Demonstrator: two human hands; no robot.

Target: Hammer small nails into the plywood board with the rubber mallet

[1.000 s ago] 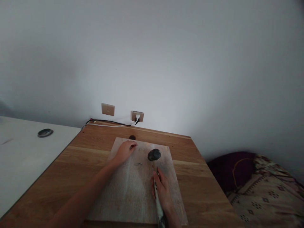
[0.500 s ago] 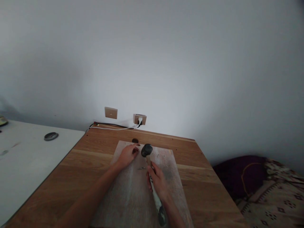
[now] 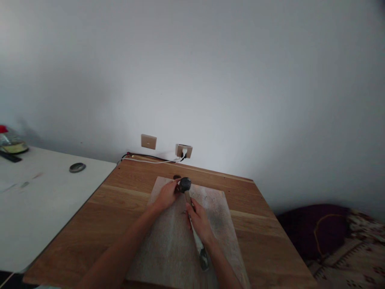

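Note:
My right hand [image 3: 199,221] is wrapped round the pale handle of a mallet [image 3: 185,184] with a dark, rounded head. The handle slants down toward me, and its dark end shows below the hand. Just left of the mallet head, my left hand [image 3: 167,195] has its fingers drawn together. What they hold, if anything, is hidden by the fingers and the head. Both hands are over a worn, whitish wooden board [image 3: 168,249] lying on the wooden table. A small thin piece [image 3: 184,212] is partly visible beside the handle, too small to name.
Beyond the board is a dark round spot [image 3: 177,177] on the wooden table [image 3: 99,224]. Cables run along its back edge to a wall socket [image 3: 183,151]. On the white table [image 3: 33,212] at left are a grey ring [image 3: 77,167] and a red-capped bottle [image 3: 12,145].
The mallet head has come closer to my left fingers, now partly covering them. The small piece on the board is mostly hidden by the mallet and right hand. The view has shifted slightly left.

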